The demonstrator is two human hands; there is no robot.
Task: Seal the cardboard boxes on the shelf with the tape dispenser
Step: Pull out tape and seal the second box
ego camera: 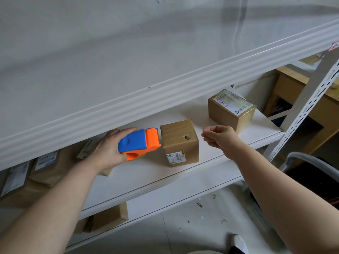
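On the shelf (146, 178), past a stack of labelled parcels (45, 167) at 9 o'clock, the left hand (108, 149) has its grip clamped round the blue-and-orange tape dispenser (139, 143), whose orange nose sits just beside the top left edge of the small cardboard box (179, 142). At that box's 3 o'clock the right hand (220, 137) hovers, grip curled together on nothing visible, and a second box (232, 110) stands at 1 o'clock. The tidy way, I judge, is to steady the small box with the right hand, then draw the dispenser firmly toward 3 o'clock along the seam.

Smooth blue-and-orange plastic tape dispenser (138, 143); matt brown cardboard box (180, 142) (glossy tape on top); white painted metal shelf (165, 173).
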